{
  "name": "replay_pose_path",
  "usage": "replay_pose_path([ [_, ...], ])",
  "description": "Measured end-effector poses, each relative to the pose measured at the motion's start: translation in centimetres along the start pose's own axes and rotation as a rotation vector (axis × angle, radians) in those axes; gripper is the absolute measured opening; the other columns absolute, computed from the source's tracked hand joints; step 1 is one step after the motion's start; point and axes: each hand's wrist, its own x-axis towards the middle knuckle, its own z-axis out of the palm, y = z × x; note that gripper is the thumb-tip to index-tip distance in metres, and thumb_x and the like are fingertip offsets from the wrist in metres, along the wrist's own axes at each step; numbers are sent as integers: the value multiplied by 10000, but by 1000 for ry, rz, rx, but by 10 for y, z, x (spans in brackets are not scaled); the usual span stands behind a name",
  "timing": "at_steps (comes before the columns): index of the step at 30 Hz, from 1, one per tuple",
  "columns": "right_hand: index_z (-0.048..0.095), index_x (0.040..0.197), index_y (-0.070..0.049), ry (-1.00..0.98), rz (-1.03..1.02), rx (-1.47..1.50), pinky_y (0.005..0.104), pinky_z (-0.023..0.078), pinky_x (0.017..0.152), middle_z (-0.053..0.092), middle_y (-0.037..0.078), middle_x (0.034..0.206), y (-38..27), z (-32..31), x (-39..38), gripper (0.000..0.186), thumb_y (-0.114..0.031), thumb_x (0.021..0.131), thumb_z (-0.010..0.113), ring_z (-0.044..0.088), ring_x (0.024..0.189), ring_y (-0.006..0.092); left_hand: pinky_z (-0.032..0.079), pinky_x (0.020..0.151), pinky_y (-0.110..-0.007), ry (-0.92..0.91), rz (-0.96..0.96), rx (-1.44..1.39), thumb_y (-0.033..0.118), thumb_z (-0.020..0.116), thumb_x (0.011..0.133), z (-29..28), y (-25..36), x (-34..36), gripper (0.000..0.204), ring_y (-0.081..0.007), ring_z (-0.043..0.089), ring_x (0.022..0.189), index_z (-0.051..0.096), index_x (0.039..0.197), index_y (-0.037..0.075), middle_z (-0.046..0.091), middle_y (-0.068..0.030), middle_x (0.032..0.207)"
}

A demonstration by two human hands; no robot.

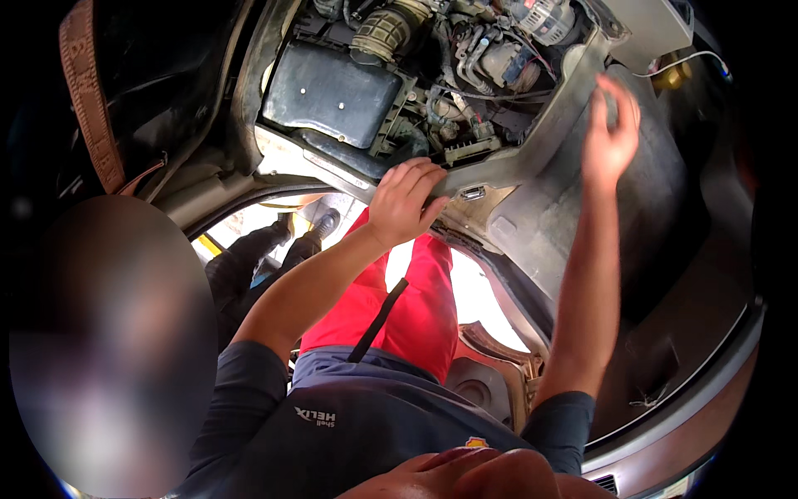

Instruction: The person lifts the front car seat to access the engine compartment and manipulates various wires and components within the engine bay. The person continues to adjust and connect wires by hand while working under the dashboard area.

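Observation:
My left hand (406, 200) rests on the dusty metal rim (474, 179) of an opening in the vehicle, fingers laid over its edge and thumb apart. An engine (478, 66) with hoses and wiring sits exposed inside that opening. Behind my left hand is a flat black engine cover (328, 91). My right hand (613, 137) is raised at the right side of the opening, above grey floor lining. Its fingers curve toward the thumb with a gap between, and nothing shows in it. The fingertips are slightly blurred.
A ribbed air duct (386, 32) and an alternator (542, 18) lie at the back. A white cable (686, 60) hangs at the upper right. A brown strap (90, 100) runs along the left. Another person's dark-trousered legs (241, 262) stand outside; a blurred patch covers the lower left.

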Motion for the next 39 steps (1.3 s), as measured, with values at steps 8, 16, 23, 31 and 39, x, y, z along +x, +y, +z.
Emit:
replay_pose_path([
  [8,714,885,-99,-279,-372,-395,402,416,1007,702,57,955,27,89,35,151,-224,815,665,620,1016,266,469,899,-413,-96,-82,-25,196,765,759,-4,-1,3,424,-316,589,1152,653,1134,31,648,-111,1164],
  [16,698,810,-97,-287,-327,-393,401,428,994,681,49,887,27,93,40,102,-191,798,660,617,942,261,441,1020,-458,-120,-293,-158,125,593,922,13,-22,82,335,-390,555,1190,582,1226,-14,601,-196,1257],
  [23,674,769,-100,-296,-317,-413,395,438,985,673,42,853,27,93,43,55,-155,774,672,619,912,246,445,1023,-471,-213,-556,90,118,514,948,112,-128,163,421,-418,556,1195,513,1339,-39,583,-252,1295],
  [31,660,756,-96,-316,-318,-387,393,442,976,650,40,823,34,98,43,60,-144,751,695,613,910,237,557,840,-528,-653,-851,478,223,673,854,167,-246,230,323,-419,682,998,738,1103,27,680,-229,1161],
  [39,668,816,-109,-378,-287,-429,390,428,998,663,37,862,19,91,47,63,-129,765,698,620,941,239,554,855,-454,-1208,-288,712,39,630,722,183,-320,240,306,-385,678,1036,772,994,50,681,-250,1135],
])
